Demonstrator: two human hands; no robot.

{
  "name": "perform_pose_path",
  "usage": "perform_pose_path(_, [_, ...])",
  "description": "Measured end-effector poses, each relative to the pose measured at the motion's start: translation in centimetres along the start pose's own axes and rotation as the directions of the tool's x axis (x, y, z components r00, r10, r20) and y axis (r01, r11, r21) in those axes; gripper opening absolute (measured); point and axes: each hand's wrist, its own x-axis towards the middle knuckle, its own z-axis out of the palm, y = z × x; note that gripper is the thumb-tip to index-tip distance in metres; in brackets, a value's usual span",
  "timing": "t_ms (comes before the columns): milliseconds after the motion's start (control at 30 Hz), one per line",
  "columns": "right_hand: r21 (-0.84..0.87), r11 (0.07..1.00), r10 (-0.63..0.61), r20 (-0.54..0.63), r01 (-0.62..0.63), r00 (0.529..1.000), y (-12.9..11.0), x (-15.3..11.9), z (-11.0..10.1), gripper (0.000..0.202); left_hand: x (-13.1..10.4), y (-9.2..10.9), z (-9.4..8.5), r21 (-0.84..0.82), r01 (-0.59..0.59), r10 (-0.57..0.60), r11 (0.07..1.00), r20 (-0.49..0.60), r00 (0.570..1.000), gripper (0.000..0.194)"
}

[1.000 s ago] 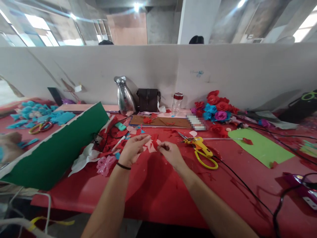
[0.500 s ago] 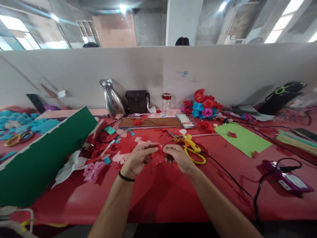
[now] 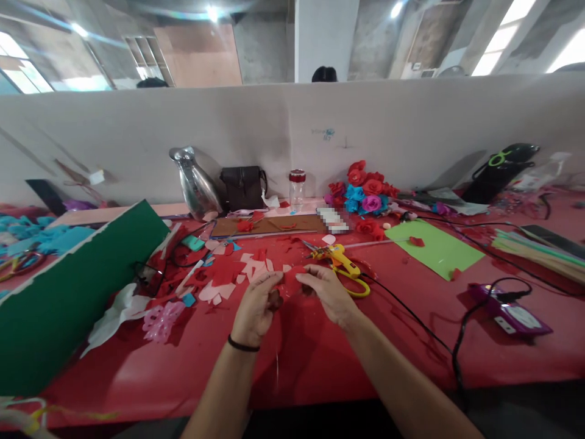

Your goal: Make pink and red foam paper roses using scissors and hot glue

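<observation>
Above the red table (image 3: 320,381), I have the left hand (image 3: 256,308) and right hand (image 3: 329,294) pinching a red piece (image 3: 291,279) between them, perhaps paper; I judge this shaping, the next move needing light, even pressure.

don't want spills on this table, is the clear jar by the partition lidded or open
Lidded: a red-sided lid sits on top of the clear jar, which stands upright.

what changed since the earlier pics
The left hand and right hand moved right, from the pink scraps toward the glue gun. They hold a red scrap between them; whether it's the same one, I can't tell. The view turned right. The glue gun, flask and bag stayed put.
</observation>
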Motion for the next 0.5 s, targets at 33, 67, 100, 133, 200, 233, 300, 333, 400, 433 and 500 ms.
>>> perform_pose_path(33, [-0.055, 0.998, 0.021, 0.016, -0.02, 1.0, -0.3, 0.1, -0.3, 0.014, 0.1, 0.2, 0.0, 0.032, 0.007, -0.007, 0.999, 0.025, 1.0, 0.025])
perform_pose_path(67, [-0.113, 0.993, 0.038, 0.035, -0.034, 0.999, -0.6, 0.1, -0.5, 0.012, 0.2, 0.5, 0.0, 0.074, 0.017, -0.021, 0.997, 0.056, 0.998, 0.027])
perform_pose_path(100, [-0.163, 0.986, 0.049, 0.056, -0.04, 0.997, -0.8, 0.1, -0.7, 0.011, 0.4, 0.8, 0.0, 0.123, 0.027, -0.037, 0.992, 0.085, 0.996, 0.028])
perform_pose_path(133, [-0.201, 0.979, 0.055, 0.073, -0.04, 0.996, -1.0, 0.1, -0.8, 0.011, 0.6, 1.0, 0.1, 0.173, 0.034, -0.053, 0.984, 0.109, 0.993, 0.028])
perform_pose_path(200, [-0.256, 0.966, 0.061, 0.096, -0.035, 0.993, -1.3, 0.2, -1.0, 0.009, 0.9, 1.4, 0.2, 0.252, 0.033, -0.068, 0.967, 0.132, 0.989, 0.026])
perform_pose_path(233, [-0.29, 0.957, 0.061, 0.107, -0.028, 0.992, -1.4, 0.3, -1.2, 0.009, 1.0, 1.4, 0.3, 0.275, 0.03, -0.069, 0.961, 0.134, 0.989, 0.025])
perform_pose_path(300, [-0.41, 0.912, 0.01, 0.075, 0.022, 0.997, -1.6, 0.6, -2.3, 0.013, 1.2, 1.2, 0.2, 0.277, 0.023, -0.06, 0.961, 0.123, 0.991, 0.023])
perform_pose_path(333, [-0.509, 0.859, -0.055, 0.018, 0.057, 0.998, -1.7, 0.8, -3.2, 0.016, 1.4, 1.1, 0.1, 0.257, 0.027, -0.057, 0.966, 0.109, 0.992, 0.022])
perform_pose_path(400, [-0.756, 0.652, -0.288, -0.166, 0.066, 0.943, -2.0, 1.3, -5.6, 0.018, 1.8, 0.6, -0.2, 0.203, 0.047, -0.059, 0.978, 0.056, 0.997, 0.022])
perform_pose_path(433, [-0.865, 0.502, -0.395, -0.243, -0.013, 0.886, -2.0, 1.6, -6.9, 0.018, 2.1, 0.4, -0.3, 0.18, 0.061, -0.067, 0.982, 0.028, 0.997, 0.022])
perform_pose_path(500, [-0.938, 0.296, -0.373, -0.287, -0.181, 0.882, -2.1, 2.2, -9.0, 0.025, 2.9, -0.2, -0.5, 0.17, 0.098, -0.096, 0.981, -0.024, 0.995, 0.022])
